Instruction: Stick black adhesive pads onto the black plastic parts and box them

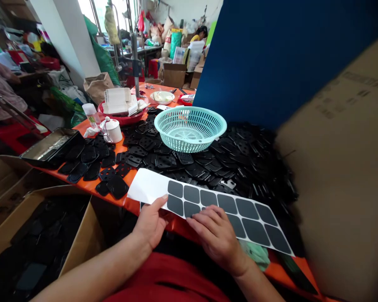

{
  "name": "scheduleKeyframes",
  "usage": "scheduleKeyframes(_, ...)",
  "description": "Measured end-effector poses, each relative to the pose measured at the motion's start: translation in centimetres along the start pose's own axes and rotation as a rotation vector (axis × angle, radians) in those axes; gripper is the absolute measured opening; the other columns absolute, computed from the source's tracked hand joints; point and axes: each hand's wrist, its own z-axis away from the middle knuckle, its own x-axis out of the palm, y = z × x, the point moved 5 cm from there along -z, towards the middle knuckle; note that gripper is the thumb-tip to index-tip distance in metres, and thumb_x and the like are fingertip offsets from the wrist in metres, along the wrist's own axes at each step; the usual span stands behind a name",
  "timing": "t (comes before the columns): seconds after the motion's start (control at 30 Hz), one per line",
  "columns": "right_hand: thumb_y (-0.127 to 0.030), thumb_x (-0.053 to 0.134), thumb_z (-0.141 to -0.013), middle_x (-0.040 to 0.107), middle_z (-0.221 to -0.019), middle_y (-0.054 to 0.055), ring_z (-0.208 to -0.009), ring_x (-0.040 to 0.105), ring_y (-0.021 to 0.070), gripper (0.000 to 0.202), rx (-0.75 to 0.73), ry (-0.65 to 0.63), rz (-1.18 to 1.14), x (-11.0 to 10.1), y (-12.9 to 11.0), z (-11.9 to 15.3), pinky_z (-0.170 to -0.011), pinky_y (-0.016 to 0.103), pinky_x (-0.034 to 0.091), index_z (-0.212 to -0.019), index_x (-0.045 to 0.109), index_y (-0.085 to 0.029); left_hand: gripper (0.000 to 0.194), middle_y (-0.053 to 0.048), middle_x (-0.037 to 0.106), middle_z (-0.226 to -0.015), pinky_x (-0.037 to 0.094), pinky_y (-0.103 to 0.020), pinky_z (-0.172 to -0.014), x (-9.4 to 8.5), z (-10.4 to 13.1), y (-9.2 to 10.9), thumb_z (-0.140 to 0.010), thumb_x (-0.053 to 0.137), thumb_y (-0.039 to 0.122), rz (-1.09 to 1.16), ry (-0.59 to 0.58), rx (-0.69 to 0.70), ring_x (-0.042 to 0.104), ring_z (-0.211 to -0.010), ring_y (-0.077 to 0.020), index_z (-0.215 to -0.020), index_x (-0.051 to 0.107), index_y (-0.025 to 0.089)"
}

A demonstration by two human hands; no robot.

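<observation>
A long white sheet of dark grey rounded-square stickers [227, 204] lies tilted across the front of the table, its left end bare white backing. My left hand [153, 220] pinches the sheet's lower edge, thumb on top beside the first stickers. Over the lower row rests my right hand [216, 233], its fingers bent at a sticker near the front edge; whether they have lifted a sticker I cannot tell. Beyond the sheet, many black plastic plates [182, 158] cover the table, and a light turquoise basket [190, 128] stands among them.
A cardboard box [82, 235] with black pieces stands at lower left. On the orange table [126, 147] are a white lidded mug [111, 131], a spray can [90, 114] and a red basin [122, 119]. A blue panel [255, 63] and large carton [340, 167] bound the right. Other people sit farther back.
</observation>
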Motion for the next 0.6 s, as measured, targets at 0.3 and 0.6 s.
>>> scheduleKeyframes(0.3, -0.012, 0.052, -0.096, 0.06, -0.111, 0.009, -0.096, 0.061, 0.0183, 0.032, 0.253, -0.011, -0.312, 0.9, 1.6, -0.7, -0.079, 0.031, 0.055, -0.125, 0.059, -0.022, 0.065, -0.009, 0.075, -0.107, 0.053, -0.036, -0.097, 1.0, 0.7, 0.0, -0.061, 0.076, 0.006, -0.043, -0.116, 0.121, 0.069, -0.101, -0.0257, -0.124, 0.063, 0.014)
scheduleKeyframes(0.6, -0.005, 0.058, -0.09, 0.054, -0.117, 0.01, -0.091, 0.061, 0.0161, 0.036, 0.022, 0.064, -0.203, 0.3, 1.5, -2.5, -0.077, 0.032, 0.055, -0.12, 0.064, -0.024, 0.048, -0.013, 0.076, -0.09, 0.054, -0.039, -0.092, 0.7, 0.6, -1.3, -0.064, 0.071, 0.009, -0.106, -0.116, -0.062, 0.07, -0.096, -0.0296, -0.111, 0.068, 0.006)
